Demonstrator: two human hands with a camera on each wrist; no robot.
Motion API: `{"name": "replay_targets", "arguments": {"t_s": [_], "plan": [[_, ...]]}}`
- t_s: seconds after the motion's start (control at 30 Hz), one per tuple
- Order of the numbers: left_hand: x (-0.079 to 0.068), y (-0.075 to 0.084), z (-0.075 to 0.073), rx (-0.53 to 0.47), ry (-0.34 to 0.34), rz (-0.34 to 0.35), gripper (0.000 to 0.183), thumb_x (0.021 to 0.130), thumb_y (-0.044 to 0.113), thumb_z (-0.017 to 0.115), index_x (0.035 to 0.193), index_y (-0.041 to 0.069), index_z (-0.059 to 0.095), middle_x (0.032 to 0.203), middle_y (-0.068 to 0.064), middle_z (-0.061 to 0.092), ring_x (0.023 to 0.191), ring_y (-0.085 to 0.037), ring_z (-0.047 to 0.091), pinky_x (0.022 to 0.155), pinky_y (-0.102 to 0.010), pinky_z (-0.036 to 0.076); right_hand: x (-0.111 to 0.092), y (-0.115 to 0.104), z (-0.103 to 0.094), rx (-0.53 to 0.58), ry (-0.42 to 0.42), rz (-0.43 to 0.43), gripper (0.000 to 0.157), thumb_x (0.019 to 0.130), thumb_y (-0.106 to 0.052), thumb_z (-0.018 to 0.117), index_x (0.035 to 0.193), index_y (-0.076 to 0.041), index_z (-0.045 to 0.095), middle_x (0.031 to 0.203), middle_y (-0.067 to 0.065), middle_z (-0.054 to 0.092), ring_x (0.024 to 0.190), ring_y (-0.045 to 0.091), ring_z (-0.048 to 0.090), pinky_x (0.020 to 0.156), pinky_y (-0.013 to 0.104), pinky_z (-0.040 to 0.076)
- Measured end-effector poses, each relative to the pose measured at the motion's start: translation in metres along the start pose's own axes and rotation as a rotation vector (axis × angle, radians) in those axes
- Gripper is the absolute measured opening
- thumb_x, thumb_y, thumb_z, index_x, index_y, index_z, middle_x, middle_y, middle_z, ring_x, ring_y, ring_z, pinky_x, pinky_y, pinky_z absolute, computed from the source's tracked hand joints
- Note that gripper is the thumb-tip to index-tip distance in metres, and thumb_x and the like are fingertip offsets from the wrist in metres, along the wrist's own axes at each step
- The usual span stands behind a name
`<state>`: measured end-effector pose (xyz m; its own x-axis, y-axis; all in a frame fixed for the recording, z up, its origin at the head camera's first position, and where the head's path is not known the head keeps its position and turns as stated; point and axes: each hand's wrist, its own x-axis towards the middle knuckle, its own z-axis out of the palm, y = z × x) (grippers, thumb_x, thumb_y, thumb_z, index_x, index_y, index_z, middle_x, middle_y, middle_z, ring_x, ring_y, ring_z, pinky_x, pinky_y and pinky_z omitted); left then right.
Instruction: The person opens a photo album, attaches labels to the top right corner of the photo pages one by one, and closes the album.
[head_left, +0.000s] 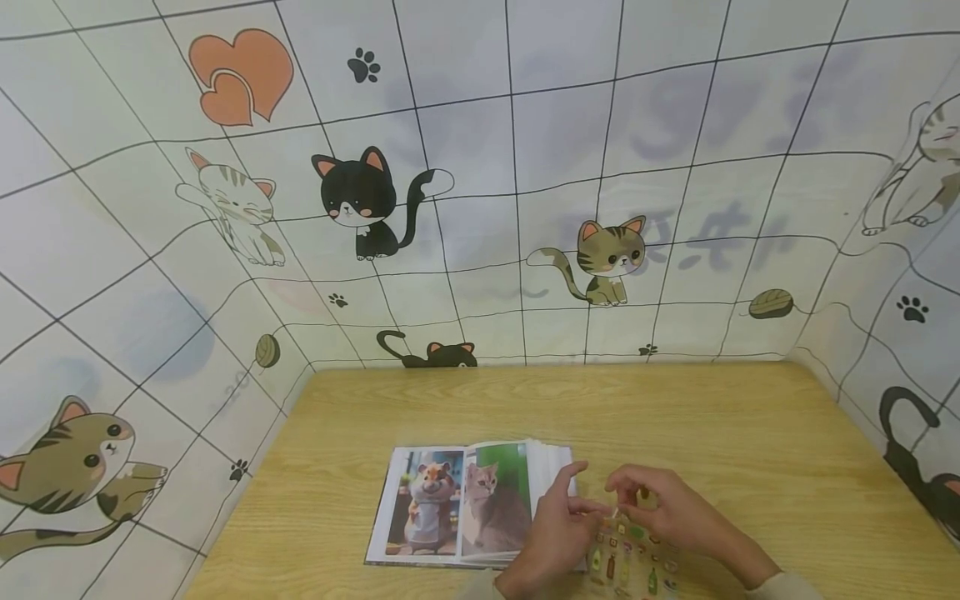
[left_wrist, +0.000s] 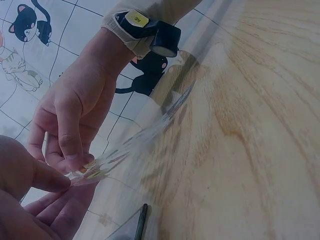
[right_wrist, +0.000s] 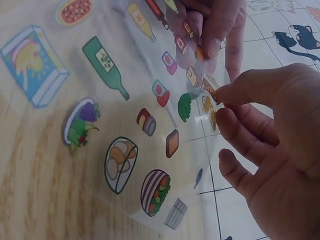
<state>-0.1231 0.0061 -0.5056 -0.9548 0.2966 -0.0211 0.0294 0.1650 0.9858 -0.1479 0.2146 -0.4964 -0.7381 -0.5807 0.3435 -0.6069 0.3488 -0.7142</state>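
A clear sheet of food stickers hangs between both hands over the table's front right part. My left hand pinches the sheet's far edge between thumb and finger. At the same edge my right hand pinches a small sticker with thumb and index finger, its other fingers loosely bent. In the right wrist view, the sheet shows a green bottle sticker, a striped bowl sticker and several others. Just left of my left hand lies an open photo album, partly hidden by that hand.
The album shows a hamster picture and a cat picture. Under everything is a wooden table. Walls with cat drawings and grid lines enclose its back and sides.
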Motion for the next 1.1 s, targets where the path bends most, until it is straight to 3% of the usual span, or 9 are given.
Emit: {"name": "replay_targets", "arguments": {"t_s": [0.47,0.7,0.87,1.1], "plan": [[0.002,0.000,0.000,0.007,0.003,-0.016,0.065,0.088,-0.003,0.060,0.148,0.009,0.037,0.092,-0.001,0.077,0.071,-0.006,0.071,0.059,-0.018,0.051,-0.001,0.001,-0.001,0.044,-0.020,0.022,0.027,0.087,0.004,0.069,0.107,-0.011,0.059,0.084,-0.006,0.062,0.081,0.004,0.059,0.064,0.025,0.051],[0.003,0.000,0.001,0.010,0.027,-0.023,0.065,0.087,-0.003,0.061,0.147,0.008,0.038,0.090,-0.003,0.076,0.065,-0.007,0.068,0.054,-0.019,0.048,-0.001,-0.001,-0.005,0.003,-0.009,0.035,0.029,0.087,0.005,0.068,0.107,-0.014,0.060,0.084,-0.010,0.061,0.081,0.003,0.058,0.067,0.028,0.050],[0.004,-0.001,0.002,0.016,0.035,-0.040,0.067,0.085,-0.004,0.061,0.147,0.008,0.038,0.090,-0.003,0.076,0.067,-0.008,0.068,0.057,-0.019,0.050,-0.001,-0.001,-0.007,-0.034,0.018,0.022,0.032,0.087,0.005,0.068,0.108,-0.018,0.060,0.084,-0.011,0.061,0.081,0.002,0.058,0.066,0.029,0.050],[0.006,-0.003,0.002,0.029,0.012,-0.059,0.072,0.082,-0.005,0.059,0.148,0.008,0.035,0.092,-0.001,0.075,0.072,-0.009,0.070,0.062,-0.020,0.052,-0.002,0.001,-0.009,-0.090,0.046,0.065,0.023,0.089,-0.001,0.068,0.108,-0.014,0.062,0.084,-0.014,0.062,0.081,0.000,0.058,0.069,0.027,0.049]]}}
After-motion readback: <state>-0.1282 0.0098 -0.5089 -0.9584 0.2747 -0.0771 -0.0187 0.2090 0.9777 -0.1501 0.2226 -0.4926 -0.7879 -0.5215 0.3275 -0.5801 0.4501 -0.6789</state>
